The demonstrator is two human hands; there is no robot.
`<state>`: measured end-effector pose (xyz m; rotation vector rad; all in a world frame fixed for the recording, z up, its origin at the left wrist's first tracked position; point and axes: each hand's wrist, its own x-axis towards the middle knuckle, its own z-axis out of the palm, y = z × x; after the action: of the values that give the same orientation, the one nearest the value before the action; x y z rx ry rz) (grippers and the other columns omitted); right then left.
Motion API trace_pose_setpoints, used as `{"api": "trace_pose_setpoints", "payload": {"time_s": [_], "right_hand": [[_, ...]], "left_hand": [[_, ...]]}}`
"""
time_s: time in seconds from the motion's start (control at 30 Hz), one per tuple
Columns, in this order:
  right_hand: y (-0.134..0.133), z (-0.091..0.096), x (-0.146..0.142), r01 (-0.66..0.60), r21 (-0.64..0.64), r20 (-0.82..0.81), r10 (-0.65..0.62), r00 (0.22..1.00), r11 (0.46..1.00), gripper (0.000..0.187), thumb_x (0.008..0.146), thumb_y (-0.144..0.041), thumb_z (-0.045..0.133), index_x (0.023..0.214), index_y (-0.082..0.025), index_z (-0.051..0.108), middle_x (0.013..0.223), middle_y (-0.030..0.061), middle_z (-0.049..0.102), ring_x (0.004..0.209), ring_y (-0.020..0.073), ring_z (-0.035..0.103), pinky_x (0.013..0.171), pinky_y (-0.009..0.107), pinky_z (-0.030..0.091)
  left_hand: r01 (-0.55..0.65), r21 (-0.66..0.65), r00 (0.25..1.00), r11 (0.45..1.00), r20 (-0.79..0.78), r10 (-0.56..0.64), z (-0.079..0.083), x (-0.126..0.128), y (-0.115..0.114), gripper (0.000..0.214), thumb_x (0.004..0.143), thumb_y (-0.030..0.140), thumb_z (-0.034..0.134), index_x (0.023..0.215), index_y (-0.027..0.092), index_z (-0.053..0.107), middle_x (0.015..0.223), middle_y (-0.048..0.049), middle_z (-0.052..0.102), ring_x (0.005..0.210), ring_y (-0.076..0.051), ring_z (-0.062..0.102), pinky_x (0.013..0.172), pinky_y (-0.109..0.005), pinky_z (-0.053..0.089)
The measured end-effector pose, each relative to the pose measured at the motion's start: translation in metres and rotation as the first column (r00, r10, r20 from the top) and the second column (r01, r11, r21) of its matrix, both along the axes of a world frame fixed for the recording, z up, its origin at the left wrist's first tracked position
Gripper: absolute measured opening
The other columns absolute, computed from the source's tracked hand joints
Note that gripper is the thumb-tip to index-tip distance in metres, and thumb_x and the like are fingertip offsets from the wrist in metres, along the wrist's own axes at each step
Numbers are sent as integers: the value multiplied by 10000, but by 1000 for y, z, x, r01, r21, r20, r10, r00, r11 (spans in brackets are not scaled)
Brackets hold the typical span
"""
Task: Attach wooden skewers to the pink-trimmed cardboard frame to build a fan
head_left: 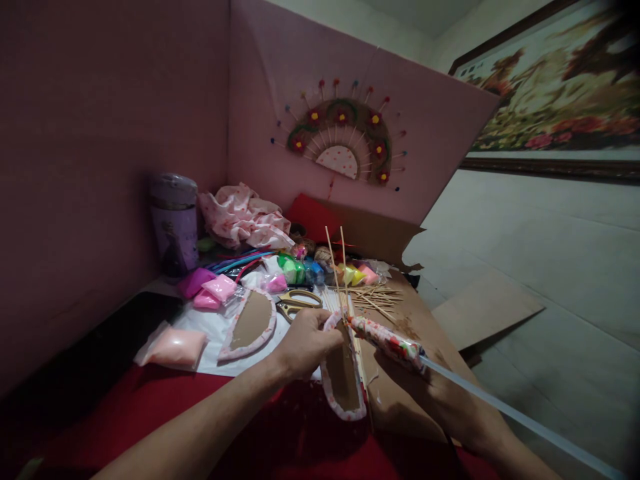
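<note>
My left hand (306, 343) pinches the upper edge of a cardboard half-disc (341, 373) rimmed with pale spotted fabric, tilted up on edge. Thin wooden skewers (336, 277) stick up from its far side. My right hand (413, 377) is wrapped round a glue gun (385, 339) with a colourful patterned cover. A long translucent glue stick (520, 415) runs out of its back. The nozzle is at the upper edge of the half-disc, close to the skewers; whether it touches cannot be made out. A second fabric-edged half-disc (250, 323) lies flat on the left.
Gold-handled scissors (300, 301) lie behind my left hand, with loose skewers (377, 297) to their right. Bags of coloured clay (295, 269), a peach bag (175, 347), crumpled fabric (247, 217) and a purple tumbler (175, 227) stand around. A decorated fan (345, 137) hangs on the pink panel.
</note>
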<state>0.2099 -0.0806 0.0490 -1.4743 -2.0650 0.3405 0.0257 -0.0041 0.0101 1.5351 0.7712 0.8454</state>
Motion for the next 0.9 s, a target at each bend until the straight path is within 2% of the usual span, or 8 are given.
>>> {"api": "trace_pose_setpoints", "payload": {"time_s": [0.1, 0.2, 0.37, 0.57, 0.77, 0.9], "right_hand": [[-2, 2, -1, 43, 3, -11, -42, 999, 999, 190, 793, -366, 525, 736, -226, 640, 657, 26, 651, 626, 192, 597, 566, 258, 501], [-4, 0, -1, 86, -15, -26, -87, 996, 996, 214, 809, -359, 508, 694, -227, 631, 578, 12, 619, 553, 177, 574, 481, 240, 471], [-5, -2, -2, 90, -28, -78, -91, 993, 996, 233, 806, -376, 515, 669, -226, 630, 490, -2, 558, 528, 172, 558, 445, 235, 450], [-5, -1, -2, 52, -44, -109, -57, 992, 998, 212, 809, -363, 508, 794, -231, 673, 693, 24, 679, 647, 204, 627, 565, 267, 506], [-3, -5, 1, 40, -66, -140, -48, 989, 997, 198, 817, -335, 505, 850, -230, 669, 790, 23, 703, 716, 216, 650, 641, 286, 524], [-3, -5, 1, -3, -80, -87, -4, 996, 997, 207, 834, -323, 487, 885, -226, 663, 817, 26, 701, 719, 205, 647, 649, 280, 521]], "left_hand": [[-1, -8, 1000, 1000, 8, 1, 0, 0, 0, 83, 595, 168, 428, 579, 139, 504, 527, 47, 349, 505, -80, 328, 461, -212, 212], [1, -13, 1000, 1000, 8, -1, 1, 0, 0, 103, 594, 167, 424, 596, 136, 522, 531, 45, 361, 508, -83, 341, 462, -211, 220], [-19, 23, 1000, 1000, -3, 19, -1, 0, 0, 114, 602, 169, 434, 602, 129, 540, 536, 40, 372, 514, -86, 349, 466, -212, 226], [-14, 40, 1000, 999, -3, 14, 0, 0, 0, 97, 606, 183, 441, 588, 135, 523, 537, 43, 361, 520, -86, 340, 473, -213, 229], [-24, 77, 999, 997, -26, 27, -3, 1, 1, 62, 610, 183, 439, 571, 150, 476, 542, 46, 351, 533, -87, 326, 472, -217, 210], [-41, 103, 999, 994, -29, 44, -6, 2, 2, 79, 609, 197, 443, 542, 162, 423, 536, 52, 330, 525, -81, 300, 471, -219, 199]]}}
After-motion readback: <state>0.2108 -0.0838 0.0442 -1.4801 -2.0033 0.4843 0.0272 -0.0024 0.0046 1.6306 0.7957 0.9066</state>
